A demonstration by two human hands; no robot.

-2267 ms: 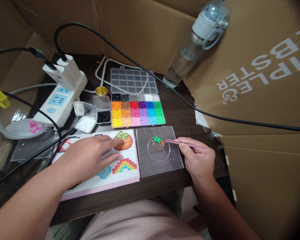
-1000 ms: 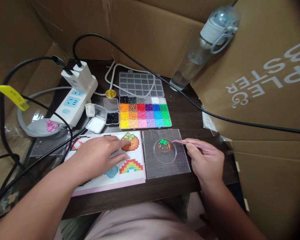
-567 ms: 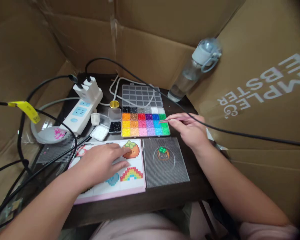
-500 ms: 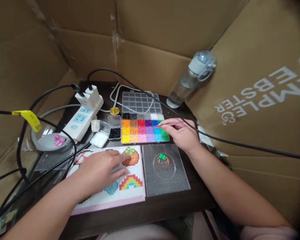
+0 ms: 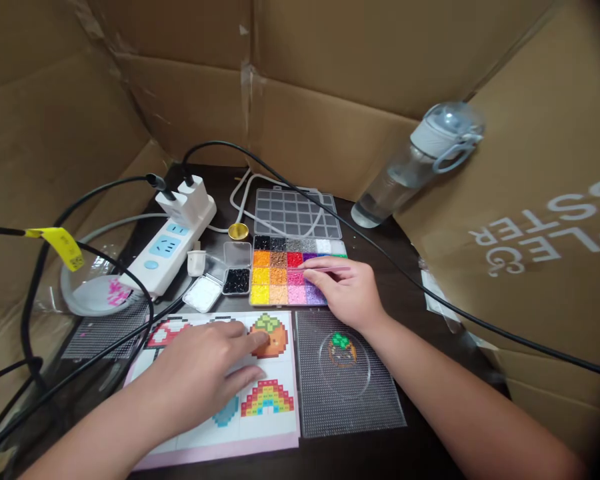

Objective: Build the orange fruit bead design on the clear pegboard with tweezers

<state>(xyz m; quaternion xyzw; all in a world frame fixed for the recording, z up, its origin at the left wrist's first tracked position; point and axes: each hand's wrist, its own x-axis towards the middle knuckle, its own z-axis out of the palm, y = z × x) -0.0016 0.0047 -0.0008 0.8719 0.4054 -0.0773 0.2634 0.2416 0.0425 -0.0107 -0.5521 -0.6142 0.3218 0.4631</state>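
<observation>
My left hand (image 5: 207,367) lies over a pattern sheet (image 5: 275,437), its index finger extended onto the orange fruit picture (image 5: 276,343) and its thumb apart. Pink tweezers (image 5: 337,269) are held in my right hand (image 5: 355,297), above the bead box (image 5: 260,295). Their tips are over the red compartments; whether a bead is between them is too small to tell. On the clear pegboard (image 5: 350,413), right of the sheet, sits a partly filled bead figure (image 5: 342,350) with green on top and an orange-brown outline. My right wrist passes over the board's upper right corner.
Small boxes of black beads (image 5: 237,281) and white beads (image 5: 201,294) stand left of the bead box. A power strip (image 5: 167,243) and black cables (image 5: 45,287) occupy the left side. A water bottle (image 5: 405,173) leans at the back right, against cardboard walls (image 5: 330,133).
My right hand has shifted left over the bead box, bringing the tweezer tips from the purple compartments to the red ones. My left finger stays on the fruit picture. The view has shifted slightly.
</observation>
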